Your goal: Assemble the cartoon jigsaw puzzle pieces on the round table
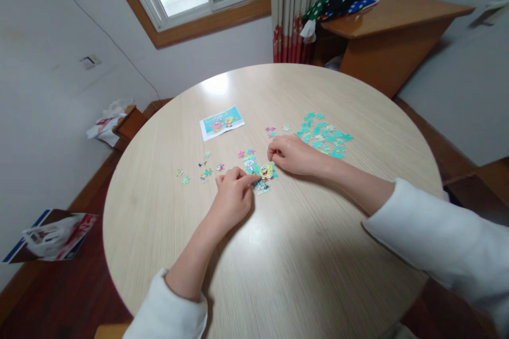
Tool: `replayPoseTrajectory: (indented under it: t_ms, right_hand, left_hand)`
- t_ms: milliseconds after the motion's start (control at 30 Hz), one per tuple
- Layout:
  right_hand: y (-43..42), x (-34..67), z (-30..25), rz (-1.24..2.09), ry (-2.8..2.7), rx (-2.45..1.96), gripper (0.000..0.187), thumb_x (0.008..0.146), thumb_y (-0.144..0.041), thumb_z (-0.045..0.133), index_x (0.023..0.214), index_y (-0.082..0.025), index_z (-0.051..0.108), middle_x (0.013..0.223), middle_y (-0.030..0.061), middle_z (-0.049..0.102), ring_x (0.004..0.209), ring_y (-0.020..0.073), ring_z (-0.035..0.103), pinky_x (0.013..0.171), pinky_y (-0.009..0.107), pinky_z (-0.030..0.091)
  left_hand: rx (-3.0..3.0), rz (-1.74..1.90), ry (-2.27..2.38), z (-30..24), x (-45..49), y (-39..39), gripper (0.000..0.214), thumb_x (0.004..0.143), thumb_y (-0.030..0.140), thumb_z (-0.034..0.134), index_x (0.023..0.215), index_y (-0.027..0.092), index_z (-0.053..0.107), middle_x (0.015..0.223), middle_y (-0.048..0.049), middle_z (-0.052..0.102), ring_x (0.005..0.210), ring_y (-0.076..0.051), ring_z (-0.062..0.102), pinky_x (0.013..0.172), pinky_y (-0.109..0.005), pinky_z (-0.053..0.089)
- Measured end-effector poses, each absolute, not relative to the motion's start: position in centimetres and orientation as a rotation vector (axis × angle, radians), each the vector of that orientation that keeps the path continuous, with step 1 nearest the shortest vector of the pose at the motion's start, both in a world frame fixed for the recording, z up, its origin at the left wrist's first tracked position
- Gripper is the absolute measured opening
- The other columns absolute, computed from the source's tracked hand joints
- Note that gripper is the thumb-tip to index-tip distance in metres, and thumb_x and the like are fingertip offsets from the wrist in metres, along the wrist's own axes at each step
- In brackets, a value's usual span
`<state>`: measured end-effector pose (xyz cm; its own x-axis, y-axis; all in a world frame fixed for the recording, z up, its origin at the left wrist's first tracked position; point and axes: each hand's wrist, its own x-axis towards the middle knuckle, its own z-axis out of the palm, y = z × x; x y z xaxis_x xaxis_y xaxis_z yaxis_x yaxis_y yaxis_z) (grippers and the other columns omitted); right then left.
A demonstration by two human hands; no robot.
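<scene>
A partly joined jigsaw puzzle (262, 186) lies mid-table, showing a yellow cartoon character and a pale green one on turquoise. My left hand (234, 195) is at its left side, the index finger stretched out onto the joined pieces and the other fingers curled loosely. Just above the puzzle's upper right, my right hand (293, 154) is closed, fingertips bent down together. Whatever may be between those fingertips is hidden. Close to the puzzle's top edge are a few pink and turquoise pieces (246, 153).
A printed reference picture (221, 122) lies farther back on the round wooden table (167, 254). Many loose turquoise pieces (324, 135) spread beyond my right forearm. Several mixed pieces (205, 174) are scattered left of my left hand. A wooden cabinet (397, 16) stands behind at right.
</scene>
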<state>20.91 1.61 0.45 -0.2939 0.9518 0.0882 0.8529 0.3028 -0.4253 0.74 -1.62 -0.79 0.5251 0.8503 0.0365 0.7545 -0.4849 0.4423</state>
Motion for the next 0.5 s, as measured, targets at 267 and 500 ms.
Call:
replayPoseTrajectory:
  t_ms: [267, 500]
  right_hand:
    - [1.68, 20.9, 0.28, 0.399, -2.294, -1.62, 0.022, 0.076, -0.006, 0.049, 0.072, -0.015, 0.068, 0.073, 0.0053, 0.066, 0.071, 0.0146, 0.055, 0.069, 0.027, 0.037]
    - [1.46, 20.8, 0.62, 0.342, -2.359, -1.629, 0.024, 0.079, -0.006, 0.047, 0.064, -0.015, 0.064, 0.068, 0.0055, 0.063, 0.067, 0.0144, 0.051, 0.066, 0.028, 0.035]
  left_hand:
    - [2.396, 0.425, 1.345, -0.9, 0.8, -1.67, 0.039, 0.08, 0.009, 0.044, 0.109, 0.022, 0.067, 0.093, -0.0061, 0.059, 0.095, -0.021, 0.055, 0.085, -0.039, 0.032]
    - [2.347, 0.48, 1.44, -0.84, 0.69, -1.53, 0.037, 0.082, 0.009, 0.043, 0.108, 0.021, 0.067, 0.098, -0.0077, 0.061, 0.097, -0.022, 0.055, 0.086, -0.04, 0.031]
